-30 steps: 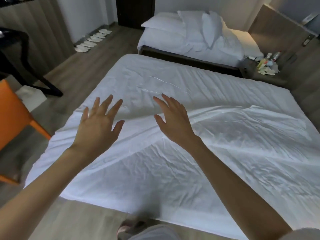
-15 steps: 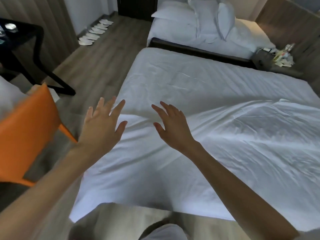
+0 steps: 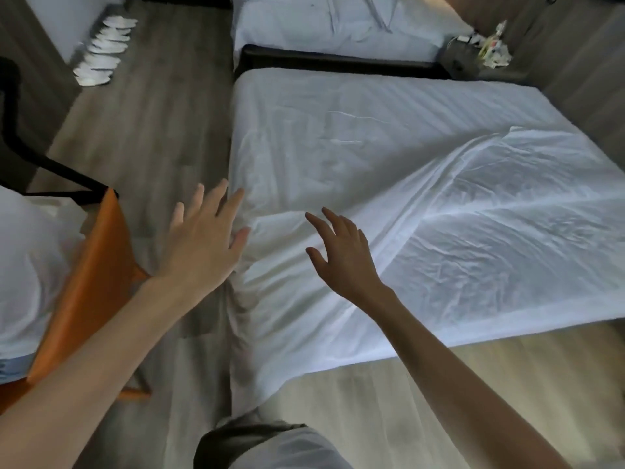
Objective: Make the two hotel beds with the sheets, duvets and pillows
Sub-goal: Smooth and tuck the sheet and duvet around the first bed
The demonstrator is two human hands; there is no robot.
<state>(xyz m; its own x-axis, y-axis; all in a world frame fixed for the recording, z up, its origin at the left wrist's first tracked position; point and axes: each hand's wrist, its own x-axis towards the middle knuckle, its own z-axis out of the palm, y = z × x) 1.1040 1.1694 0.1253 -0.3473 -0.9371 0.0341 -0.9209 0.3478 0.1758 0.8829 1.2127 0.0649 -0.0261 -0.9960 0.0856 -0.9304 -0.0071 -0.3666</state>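
Note:
The near bed (image 3: 355, 123) fills the middle of the view, covered in white. A wrinkled white sheet (image 3: 473, 238) lies over its near half, its left corner hanging down the side. My left hand (image 3: 203, 242) hovers open by the bed's left edge, fingers spread, holding nothing. My right hand (image 3: 341, 252) is open above the sheet's folded edge, also holding nothing. The far bed (image 3: 331, 32) stands behind, with white pillows (image 3: 365, 11) and bedding heaped on it.
An orange chair (image 3: 91, 275) stands at my left with white bedding (image 3: 27, 265) piled on it. A black table leg (image 3: 44, 164) lies beyond it. White slippers (image 3: 101, 52) line the far wall. A nightstand (image 3: 480, 59) with small items sits at the back right.
My view has swung left and down toward the bed's left corner. Both hands moved left with it and stayed open. The orange chair and its bedding have come closer into view.

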